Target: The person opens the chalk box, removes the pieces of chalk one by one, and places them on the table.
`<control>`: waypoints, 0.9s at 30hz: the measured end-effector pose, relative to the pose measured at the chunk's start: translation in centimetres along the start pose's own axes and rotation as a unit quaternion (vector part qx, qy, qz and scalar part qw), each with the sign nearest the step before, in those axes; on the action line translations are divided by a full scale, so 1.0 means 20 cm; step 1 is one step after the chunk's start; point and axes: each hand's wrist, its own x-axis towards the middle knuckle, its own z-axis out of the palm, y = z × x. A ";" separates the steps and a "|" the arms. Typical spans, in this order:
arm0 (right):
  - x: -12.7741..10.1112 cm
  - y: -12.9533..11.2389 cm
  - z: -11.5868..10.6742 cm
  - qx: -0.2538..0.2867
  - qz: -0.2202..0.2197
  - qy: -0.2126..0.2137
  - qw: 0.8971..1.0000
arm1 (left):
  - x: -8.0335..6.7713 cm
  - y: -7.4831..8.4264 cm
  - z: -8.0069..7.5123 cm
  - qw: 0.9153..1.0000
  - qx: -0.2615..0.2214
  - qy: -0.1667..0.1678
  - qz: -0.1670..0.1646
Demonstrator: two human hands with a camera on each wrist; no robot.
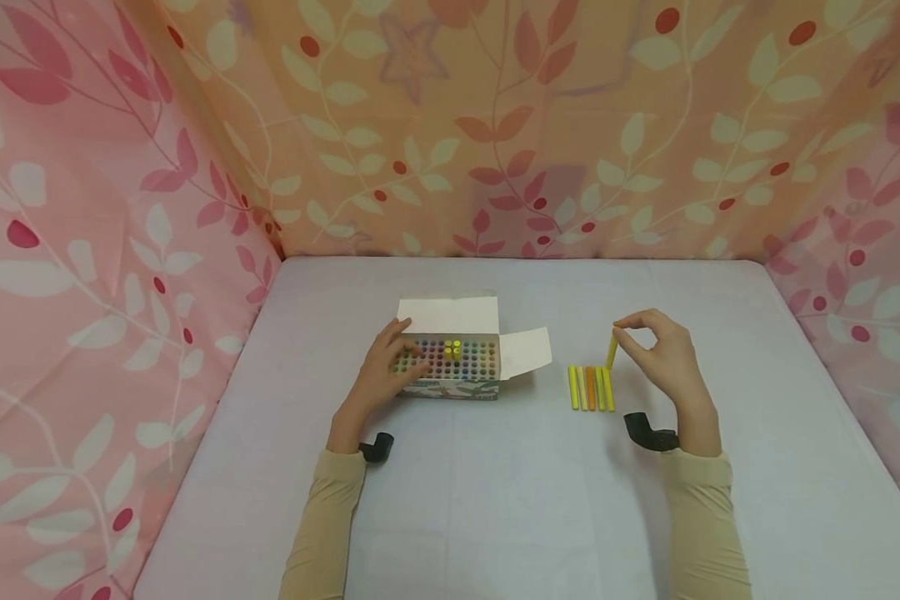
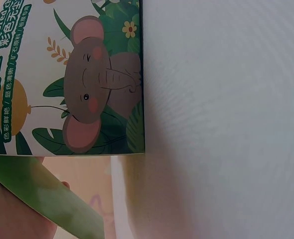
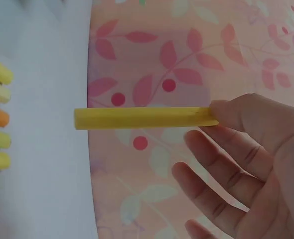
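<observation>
An open box of colored chalk (image 1: 450, 389) stands left of the table's middle, packed with upright sticks whose round ends show. Several yellow chalk sticks (image 1: 452, 350) rise above the others. At the box's left end is my left hand (image 1: 382, 362), its fingers spread loosely over the edge and the chalk. An elephant picture covers the box's front (image 2: 92, 74) in the left wrist view. My right hand (image 1: 666, 354) pinches the top end of a yellow chalk stick (image 3: 142, 118) between thumb and fingers. This stick hangs nearly upright by the back end of a row of chalk with an orange chalk stick (image 1: 590, 388) in its middle.
The box's white lid (image 1: 448, 315) stands raised at the back, and a side flap (image 1: 526, 352) sticks out to the right. A white cloth covers the table (image 1: 495, 500). Patterned curtains (image 1: 450, 125) surround the back and sides. Black wrist mounts (image 1: 648, 433) show near both wrists.
</observation>
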 end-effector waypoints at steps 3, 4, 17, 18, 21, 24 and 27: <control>-0.01 0.02 -0.02 -0.016 0.024 -0.030 0.999 | 0.00 0.00 0.00 1.000 -0.001 -0.001 -0.001; -0.01 0.03 -0.02 -0.023 0.030 -0.041 0.998 | 0.00 0.00 0.00 1.000 -0.001 -0.001 -0.002; -0.03 0.14 -0.03 -0.078 0.054 -0.165 0.982 | 0.00 0.01 0.00 1.000 -0.006 0.000 0.001; -0.03 0.14 -0.03 -0.080 0.059 -0.175 0.979 | 0.00 0.01 0.00 1.000 -0.006 0.000 0.001; -0.03 0.17 -0.02 -0.088 0.072 -0.199 0.973 | 0.00 0.01 0.00 1.000 -0.005 0.000 0.003; -0.03 0.19 0.00 -0.088 0.084 -0.216 0.969 | 0.00 0.01 0.00 1.000 -0.005 0.000 0.003; -0.03 0.21 0.01 -0.085 0.094 -0.225 0.966 | 0.00 0.00 0.00 1.000 -0.008 0.001 0.002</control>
